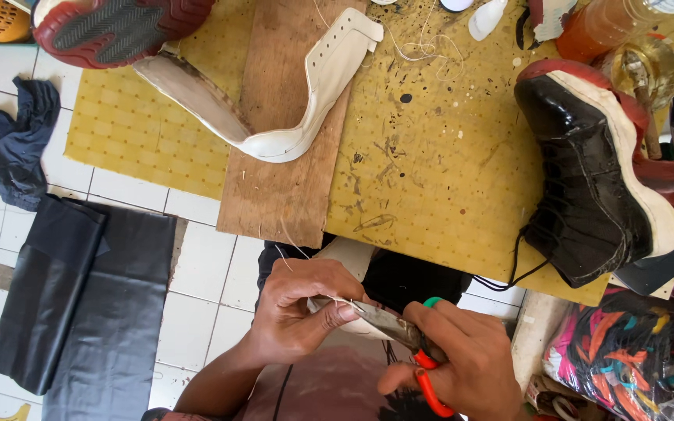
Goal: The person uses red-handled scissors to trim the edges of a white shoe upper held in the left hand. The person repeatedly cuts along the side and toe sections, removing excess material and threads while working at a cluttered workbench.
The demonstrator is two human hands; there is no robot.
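Note:
My left hand (298,312) pinches a white shoe piece (345,261) and a thin thread near its edge, low in the view over my lap. My right hand (454,359) grips pliers with orange and green handles (427,374); their metal jaws (384,320) reach left to the thread at my left fingertips. Both hands sit just below the front edge of the yellow mat (431,171).
A white shoe upper (306,101) lies on a wooden board (282,179). A black and white boot (594,171) lies on the mat's right side, a red-soled shoe (118,27) at top left. Dark cloths (79,296) cover the tiled floor; a colourful bag (626,351) sits right.

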